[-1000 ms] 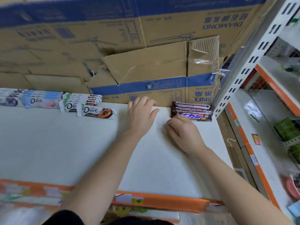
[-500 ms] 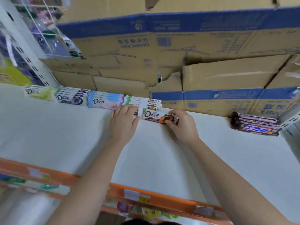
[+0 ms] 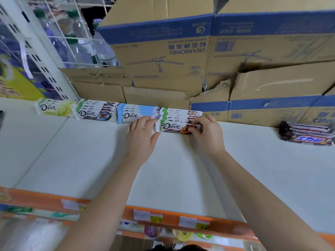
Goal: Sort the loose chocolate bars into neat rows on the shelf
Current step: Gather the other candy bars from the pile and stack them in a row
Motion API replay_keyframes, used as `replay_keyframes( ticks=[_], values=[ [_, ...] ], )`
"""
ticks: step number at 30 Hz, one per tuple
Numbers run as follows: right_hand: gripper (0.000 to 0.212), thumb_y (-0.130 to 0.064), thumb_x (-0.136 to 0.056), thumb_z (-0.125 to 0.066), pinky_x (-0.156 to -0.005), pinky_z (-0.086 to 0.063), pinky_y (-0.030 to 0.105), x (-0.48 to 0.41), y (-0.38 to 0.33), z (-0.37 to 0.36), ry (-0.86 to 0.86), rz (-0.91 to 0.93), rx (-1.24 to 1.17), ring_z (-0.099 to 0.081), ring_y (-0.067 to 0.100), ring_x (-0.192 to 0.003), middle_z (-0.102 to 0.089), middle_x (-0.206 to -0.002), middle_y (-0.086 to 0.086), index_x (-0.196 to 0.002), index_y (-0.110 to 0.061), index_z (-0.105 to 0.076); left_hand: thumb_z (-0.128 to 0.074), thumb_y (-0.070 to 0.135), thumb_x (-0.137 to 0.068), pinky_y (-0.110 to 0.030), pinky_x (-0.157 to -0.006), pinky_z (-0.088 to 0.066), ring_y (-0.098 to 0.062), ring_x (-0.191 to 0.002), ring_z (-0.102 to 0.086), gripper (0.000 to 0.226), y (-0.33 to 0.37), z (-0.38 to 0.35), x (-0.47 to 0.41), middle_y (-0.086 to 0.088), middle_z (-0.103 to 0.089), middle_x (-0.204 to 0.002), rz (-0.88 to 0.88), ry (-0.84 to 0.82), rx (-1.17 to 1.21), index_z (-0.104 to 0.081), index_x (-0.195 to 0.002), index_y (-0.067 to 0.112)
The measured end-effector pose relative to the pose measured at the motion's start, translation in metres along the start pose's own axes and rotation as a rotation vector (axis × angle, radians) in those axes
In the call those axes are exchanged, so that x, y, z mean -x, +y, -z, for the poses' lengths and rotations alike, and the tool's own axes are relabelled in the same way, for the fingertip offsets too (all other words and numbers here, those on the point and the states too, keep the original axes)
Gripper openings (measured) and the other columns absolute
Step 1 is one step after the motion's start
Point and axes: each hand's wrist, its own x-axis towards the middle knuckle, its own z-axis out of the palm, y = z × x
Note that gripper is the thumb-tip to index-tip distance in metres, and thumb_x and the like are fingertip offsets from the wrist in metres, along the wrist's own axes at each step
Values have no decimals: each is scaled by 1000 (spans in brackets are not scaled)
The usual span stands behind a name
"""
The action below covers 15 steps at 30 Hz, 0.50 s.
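White-wrapped Dove chocolate bar with brown-orange end (image 3: 172, 126) lies flat on the white shelf board (image 3: 90, 160), frontmost of a row of matching white-and-green Dove bars (image 3: 179, 114).

Hidden or unclear:
- Bar's right end is covered by the right hand (image 3: 210, 134), whose fingers curl over it and pinch it.
- Matching bars behind it show only their top edges; the count is uncertain.
- Dark-wrapped bar stack with blue label (image 3: 306, 133), well right of the bar, is cut by the frame edge.
- Clear plastic bottles (image 3: 79, 48), up and left of the bar, are blurred behind wire.

Orientation: the bar's long axis runs left-right, parallel to the brown cardboard boxes (image 3: 163, 51) behind it. The logo reads upright, brown end to the right.

Left hand (image 3: 140, 137): fingers straight and fairly flat, tips on the right end of the pale blue Dove row (image 3: 134, 113) just left of the bar, thumb against the bar's left end.

Farther left of the bar are a dark-ended Dove row (image 3: 96, 111), then a yellow-green Dove bar (image 3: 53, 107).
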Motion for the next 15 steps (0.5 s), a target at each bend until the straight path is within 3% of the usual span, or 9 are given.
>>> replay_keyframes(
  ticks=[4, 7, 15],
  values=[
    [14, -11, -78, -66, -56, -40, 29, 3, -7, -7, 55, 72, 124, -57, 25, -79, -53, -99, 5, -91, -11, -60, -50, 36, -83, -37, -89, -38, -24, -118, -51, 44, -5, 5, 6, 0, -55, -128, 29, -5, -19, -55, -124, 22],
    [12, -10, -79, -63, -54, -45, 30, 8, -25, -20, 65, 214, 63, -57, 23, -79, -55, -98, 4, -90, -13, -61, -49, 37, -84, -33, -90, -30, -23, -119, -49, 43, -17, 13, 14, 1, -53, -129, 54, -22, -70, -54, -125, 24],
    [11, -9, -82, -56, -73, -39, 27, 8, -111, -102, -186, 543, -72, -54, 22, -90, -62, -89, 7, -90, -9, -64, -40, 41, -85, -37, -88, -37, -27, -107, -56, 45, -99, 63, 46, -3, -59, -121, 228, 58, -155, -58, -119, 19]
  ],
)
